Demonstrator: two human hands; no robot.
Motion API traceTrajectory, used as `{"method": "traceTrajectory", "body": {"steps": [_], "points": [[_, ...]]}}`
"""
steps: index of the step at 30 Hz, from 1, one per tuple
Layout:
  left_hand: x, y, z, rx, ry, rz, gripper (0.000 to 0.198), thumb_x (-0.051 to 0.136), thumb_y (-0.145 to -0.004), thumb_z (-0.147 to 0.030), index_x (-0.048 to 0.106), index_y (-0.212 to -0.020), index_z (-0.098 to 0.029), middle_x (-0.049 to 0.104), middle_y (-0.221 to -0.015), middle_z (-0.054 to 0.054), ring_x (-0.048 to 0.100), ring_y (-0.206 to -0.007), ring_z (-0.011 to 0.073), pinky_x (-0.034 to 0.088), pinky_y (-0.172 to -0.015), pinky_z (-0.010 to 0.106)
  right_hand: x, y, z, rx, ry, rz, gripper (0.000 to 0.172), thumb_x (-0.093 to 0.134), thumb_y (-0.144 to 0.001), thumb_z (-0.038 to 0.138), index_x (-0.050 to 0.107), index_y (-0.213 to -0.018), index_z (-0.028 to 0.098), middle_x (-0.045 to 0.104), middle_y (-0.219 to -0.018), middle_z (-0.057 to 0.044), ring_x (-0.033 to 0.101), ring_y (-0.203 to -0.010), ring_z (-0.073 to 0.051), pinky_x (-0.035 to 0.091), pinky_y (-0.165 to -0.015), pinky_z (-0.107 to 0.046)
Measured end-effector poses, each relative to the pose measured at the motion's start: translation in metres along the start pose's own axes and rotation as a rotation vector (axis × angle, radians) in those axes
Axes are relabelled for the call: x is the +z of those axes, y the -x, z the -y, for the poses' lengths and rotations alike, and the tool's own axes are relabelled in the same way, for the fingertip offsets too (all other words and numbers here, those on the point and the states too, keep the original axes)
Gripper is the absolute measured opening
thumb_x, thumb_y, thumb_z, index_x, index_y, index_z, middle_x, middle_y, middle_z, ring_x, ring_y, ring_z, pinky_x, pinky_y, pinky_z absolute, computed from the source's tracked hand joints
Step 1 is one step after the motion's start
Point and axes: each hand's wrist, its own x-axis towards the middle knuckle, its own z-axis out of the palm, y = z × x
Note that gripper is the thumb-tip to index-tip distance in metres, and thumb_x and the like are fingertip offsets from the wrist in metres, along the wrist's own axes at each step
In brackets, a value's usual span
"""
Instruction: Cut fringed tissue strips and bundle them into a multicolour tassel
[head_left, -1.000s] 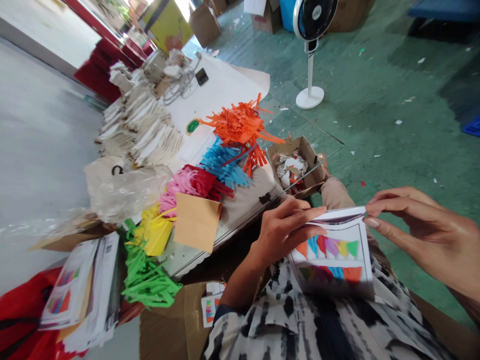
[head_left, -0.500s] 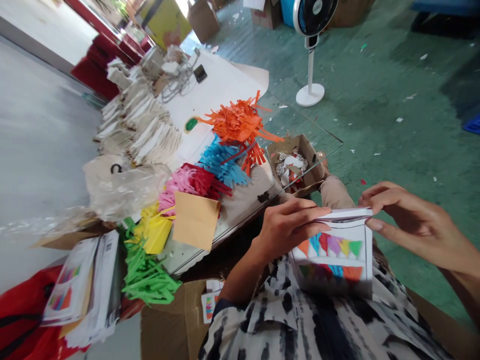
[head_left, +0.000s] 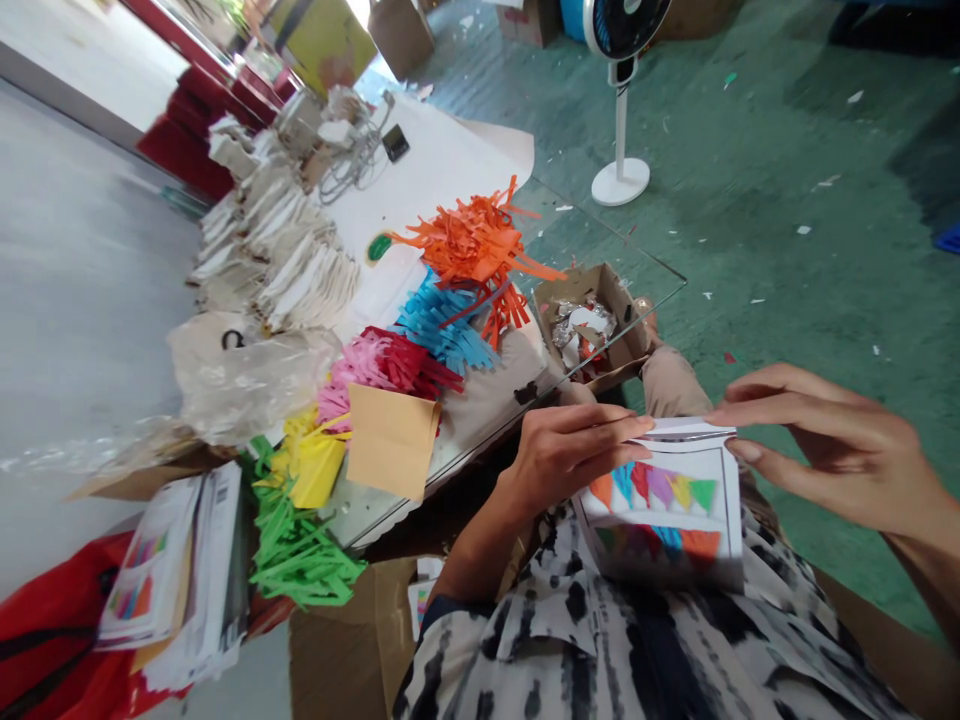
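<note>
Above the tie-dye shirt front (head_left: 600,640), at 4 o'clock in view, a card printed with bunting triangles (head_left: 660,505) is held up, its top edge folded over. Long axis runs 9-to-3; triangle tips point to 6. Left hand (head_left: 570,455) pinches the upper edge tight. Right hand (head_left: 832,450) reaches the top right corner; firmness of contact cannot be told. Held this way, the print faces up, clear of the fringed coloured paper (head_left: 442,330) on the glass tabletop (head_left: 592,235) at 11 o'clock.
</note>
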Motion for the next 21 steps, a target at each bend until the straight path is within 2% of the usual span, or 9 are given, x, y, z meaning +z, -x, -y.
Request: {"method": "traceTrajectory", "body": {"steps": [4, 8, 13, 16, 18, 21], "points": [[0.001, 0.002, -0.001, -0.049, 0.029, -0.024, 0.023, 0.073, -0.096, -0.029, 0.079, -0.115, -0.018, 0.082, -0.108, 0.004, 0.078, -0.095, 0.0094, 0.064, -0.09, 0.02, -0.002, -0.001, -0.001, 0.004, 0.028, 0.015, 0.038, 0.074, -0.088, 0.018, 0.074, -0.121, 0.036, 0.069, -0.112, -0.001, 0.067, -0.101, -0.015, 0.05, -0.092, -0.031], [0.004, 0.003, -0.004, -0.087, 0.035, -0.013, 0.02, 0.071, -0.097, -0.028, 0.079, -0.114, -0.02, 0.081, -0.108, 0.002, 0.076, -0.094, 0.0076, 0.063, -0.09, 0.018, -0.004, -0.003, -0.001, -0.008, 0.003, 0.049, 0.031, 0.073, -0.088, 0.018, 0.074, -0.115, 0.034, 0.068, -0.11, -0.002, 0.066, -0.103, -0.016, 0.051, -0.09, -0.031], [0.003, -0.002, -0.009, -0.103, 0.075, -0.002, 0.019, 0.07, -0.098, -0.024, 0.079, -0.115, -0.02, 0.08, -0.109, 0.003, 0.075, -0.097, 0.0085, 0.062, -0.092, 0.019, -0.004, -0.008, 0.009, 0.046, -0.03, 0.084, 0.031, 0.072, -0.089, 0.024, 0.073, -0.118, 0.034, 0.071, -0.121, -0.004, 0.068, -0.114, -0.021, 0.055, -0.094, -0.036], [0.001, -0.004, -0.011, -0.121, 0.083, -0.012, 0.02, 0.07, -0.098, -0.027, 0.08, -0.114, -0.02, 0.08, -0.107, 0.003, 0.075, -0.096, 0.0091, 0.062, -0.092, 0.02, -0.001, -0.01, 0.015, 0.086, -0.105, 0.014, 0.032, 0.071, -0.09, 0.025, 0.075, -0.12, 0.036, 0.075, -0.116, -0.004, 0.071, -0.107, -0.022, 0.058, -0.086, -0.035], [0.0, -0.003, -0.011, -0.127, 0.074, -0.03, 0.021, 0.071, -0.097, -0.027, 0.079, -0.116, -0.019, 0.08, -0.106, 0.004, 0.075, -0.095, 0.0094, 0.062, -0.091, 0.02, -0.001, -0.01, 0.017, 0.116, -0.123, -0.032, 0.03, 0.072, -0.089, 0.024, 0.078, -0.116, 0.035, 0.077, -0.111, -0.003, 0.073, -0.103, -0.021, 0.058, -0.087, -0.034], [0.002, 0.0, -0.01, -0.106, 0.08, -0.055, 0.023, 0.072, -0.096, -0.024, 0.079, -0.118, -0.019, 0.08, -0.107, 0.005, 0.075, -0.095, 0.0097, 0.062, -0.09, 0.02, -0.002, -0.009, 0.016, 0.196, -0.123, -0.024, 0.022, 0.076, -0.087, 0.027, 0.081, -0.107, 0.033, 0.078, -0.105, -0.003, 0.072, -0.095, -0.018, 0.057, -0.084, -0.03]]}}
